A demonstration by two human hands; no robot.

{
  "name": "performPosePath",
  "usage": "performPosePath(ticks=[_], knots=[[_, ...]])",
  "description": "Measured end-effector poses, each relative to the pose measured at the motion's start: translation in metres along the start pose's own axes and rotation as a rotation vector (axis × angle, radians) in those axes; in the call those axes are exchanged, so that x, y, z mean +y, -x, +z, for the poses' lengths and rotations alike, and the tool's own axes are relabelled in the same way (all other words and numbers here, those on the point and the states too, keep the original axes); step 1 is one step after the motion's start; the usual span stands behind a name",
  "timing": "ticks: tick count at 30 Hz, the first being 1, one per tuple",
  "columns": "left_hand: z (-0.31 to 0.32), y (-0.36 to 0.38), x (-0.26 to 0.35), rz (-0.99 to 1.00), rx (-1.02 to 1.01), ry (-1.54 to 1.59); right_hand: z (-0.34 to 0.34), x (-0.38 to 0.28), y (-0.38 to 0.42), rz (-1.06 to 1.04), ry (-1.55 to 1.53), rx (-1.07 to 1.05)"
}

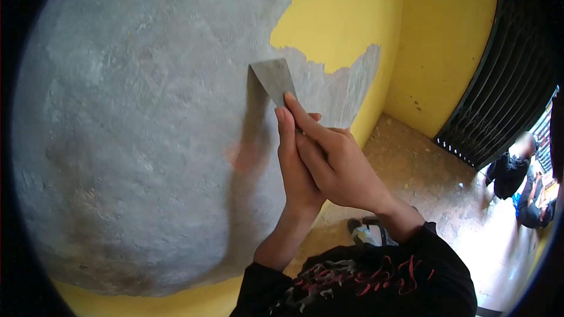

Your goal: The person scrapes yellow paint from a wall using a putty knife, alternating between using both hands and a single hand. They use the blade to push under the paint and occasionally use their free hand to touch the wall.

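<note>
A flat metal scraper (275,77) is held in both hands, its wide edge at the bare grey wall (158,117) just left of and below the yellow paint (341,17). My left hand (296,167) is wrapped round the lower part of the tool, thumb pointing up. My right hand (335,161) overlaps it from the right, with a finger stretched along the blade. The handle is hidden by the hands. A ragged paint edge runs above and to the right of the blade. The blade casts a long shadow down the wall.
A yellow side wall (440,41) meets the brown floor (405,164) at the right. Beyond it stands a dark folding metal gate (499,76). Two people in dark clothes, one (510,173) and another (531,202), are at the far right. My foot in a sandal (365,235) shows below.
</note>
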State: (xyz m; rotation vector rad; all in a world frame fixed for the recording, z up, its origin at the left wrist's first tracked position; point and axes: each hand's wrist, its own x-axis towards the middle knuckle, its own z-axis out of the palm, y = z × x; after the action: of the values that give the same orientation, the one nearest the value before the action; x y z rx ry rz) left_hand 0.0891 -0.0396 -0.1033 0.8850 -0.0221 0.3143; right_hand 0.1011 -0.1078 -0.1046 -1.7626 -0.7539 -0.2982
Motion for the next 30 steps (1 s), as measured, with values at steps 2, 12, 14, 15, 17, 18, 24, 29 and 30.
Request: performPosePath(ticks=[2,12,14,15,17,18,24,29,30], knots=[[-0.010,-0.010,-0.001,-0.033,-0.030,-0.043,0.000,0.003,-0.006,-0.015,0.004,0.027],[0.023,0.000,0.013,-0.105,0.222,-0.028,-0.002,0.003,-0.004,-0.082,-0.085,0.071],[-0.010,-0.005,-0.002,-0.080,0.061,-0.045,-0.002,0.001,0.004,-0.036,-0.030,0.029],[-0.018,-0.007,-0.004,-0.066,0.002,-0.049,-0.002,0.000,0.003,-0.051,-0.026,0.033],[-0.024,-0.007,-0.009,-0.100,-0.024,0.044,-0.001,-0.001,0.004,-0.036,0.010,0.010],[-0.026,-0.007,-0.010,-0.113,-0.029,0.078,-0.001,0.000,0.005,-0.039,0.015,0.004],[-0.018,-0.011,-0.005,-0.103,-0.073,0.077,-0.003,-0.002,-0.001,-0.007,-0.026,0.012],[-0.032,-0.016,-0.013,-0.124,-0.100,0.084,0.008,0.011,-0.004,-0.147,-0.030,0.109],[-0.028,-0.020,-0.009,-0.126,-0.102,0.082,0.008,0.012,-0.006,-0.199,-0.027,0.133]])
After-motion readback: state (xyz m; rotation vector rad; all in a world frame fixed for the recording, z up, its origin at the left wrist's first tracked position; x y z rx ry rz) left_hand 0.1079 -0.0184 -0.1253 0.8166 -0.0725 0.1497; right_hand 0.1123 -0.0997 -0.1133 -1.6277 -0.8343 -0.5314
